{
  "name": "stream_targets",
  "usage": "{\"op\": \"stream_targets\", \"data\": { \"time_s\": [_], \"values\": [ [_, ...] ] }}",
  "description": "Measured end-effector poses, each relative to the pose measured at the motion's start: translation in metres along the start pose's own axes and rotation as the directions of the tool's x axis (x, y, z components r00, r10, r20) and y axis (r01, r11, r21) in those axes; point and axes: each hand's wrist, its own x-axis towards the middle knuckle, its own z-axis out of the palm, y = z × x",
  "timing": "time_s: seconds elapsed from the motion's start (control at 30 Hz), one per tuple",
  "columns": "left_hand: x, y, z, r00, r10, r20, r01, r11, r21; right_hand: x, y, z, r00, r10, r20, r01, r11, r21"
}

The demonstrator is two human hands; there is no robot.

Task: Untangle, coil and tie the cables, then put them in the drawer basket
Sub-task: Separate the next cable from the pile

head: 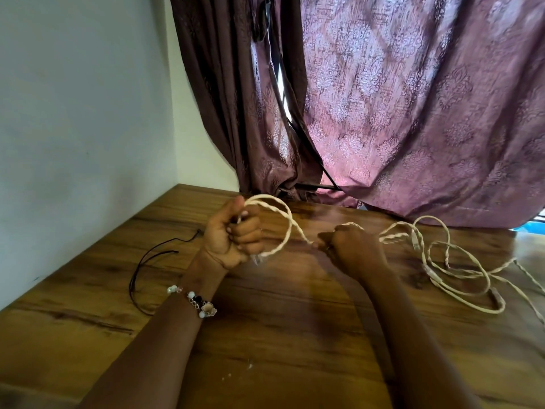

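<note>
Loop of twisted cream cable (287, 228) is gripped by clenched left hand (233, 234), strand pinched by right hand (351, 246) fingers, rest tangled on tabletop (265, 335) at right; thin black cord (147, 261) lies left.

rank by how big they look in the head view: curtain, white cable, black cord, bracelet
1. curtain, fills the upper frame
2. white cable, its loose loops spread from both hands across the table's right side
3. black cord, a thin loop
4. bracelet, smallest, though nearest the camera
</note>
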Motion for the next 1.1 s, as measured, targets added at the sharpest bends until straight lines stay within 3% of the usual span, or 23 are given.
{"op": "stream_targets", "data": {
  "time_s": [0.13, 0.23, 0.33, 0.43, 0.53, 0.6, 0.67, 0.73, 0.77, 0.83, 0.93, 1.0, 1.1],
  "values": [
    [-0.004, 0.013, -0.012, 0.960, 0.270, -0.079, -0.277, 0.956, -0.096, -0.003, -0.029, -0.023, 0.953, -0.287, 0.098, 0.289, 0.957, 0.003],
    [-0.002, 0.015, -0.020, 0.910, 0.349, -0.224, -0.384, 0.913, -0.140, -0.006, -0.041, -0.024, 0.901, -0.433, -0.029, 0.433, 0.895, 0.106],
    [0.004, 0.012, -0.019, 0.807, 0.370, -0.460, -0.412, 0.911, 0.010, -0.008, -0.048, -0.028, 0.861, -0.454, -0.230, 0.504, 0.823, 0.261],
    [0.008, 0.009, -0.018, 0.718, 0.299, -0.628, -0.267, 0.952, 0.148, -0.013, -0.052, -0.041, 0.830, -0.221, -0.512, 0.497, 0.710, 0.499],
    [0.010, 0.001, -0.013, 0.719, 0.174, -0.673, -0.061, 0.980, 0.188, -0.015, -0.047, -0.048, 0.821, 0.111, -0.560, 0.382, 0.622, 0.683],
    [0.013, -0.007, -0.006, 0.758, 0.111, -0.643, 0.076, 0.964, 0.256, -0.014, -0.040, -0.047, 0.755, 0.265, -0.599, 0.320, 0.649, 0.690],
    [0.015, -0.012, -0.002, 0.779, 0.066, -0.624, 0.197, 0.919, 0.342, -0.013, -0.028, -0.043, 0.643, 0.405, -0.650, 0.210, 0.723, 0.658],
    [0.015, -0.014, 0.000, 0.793, 0.026, -0.609, 0.247, 0.899, 0.361, -0.012, -0.016, -0.038, 0.553, 0.492, -0.672, 0.030, 0.795, 0.606],
    [0.014, -0.014, 0.000, 0.805, 0.002, -0.593, 0.257, 0.900, 0.352, -0.013, -0.010, -0.035, 0.541, 0.511, -0.667, -0.085, 0.823, 0.562],
    [0.012, -0.011, 0.005, 0.829, -0.042, -0.558, 0.252, 0.918, 0.305, -0.015, 0.001, -0.030, 0.605, 0.534, -0.590, -0.312, 0.842, 0.441],
    [0.008, -0.005, 0.013, 0.864, -0.019, -0.503, 0.148, 0.965, 0.218, -0.018, 0.008, -0.027, 0.808, 0.550, -0.213, -0.491, 0.827, 0.274],
    [0.007, -0.002, 0.014, 0.892, 0.051, -0.449, 0.030, 0.985, 0.171, -0.017, 0.002, -0.028, 0.887, 0.462, -0.011, -0.452, 0.873, 0.182],
    [0.007, 0.002, 0.009, 0.883, 0.208, -0.421, -0.163, 0.977, 0.139, -0.016, -0.018, -0.033, 0.960, 0.254, 0.119, -0.259, 0.966, 0.027]
  ]
}}
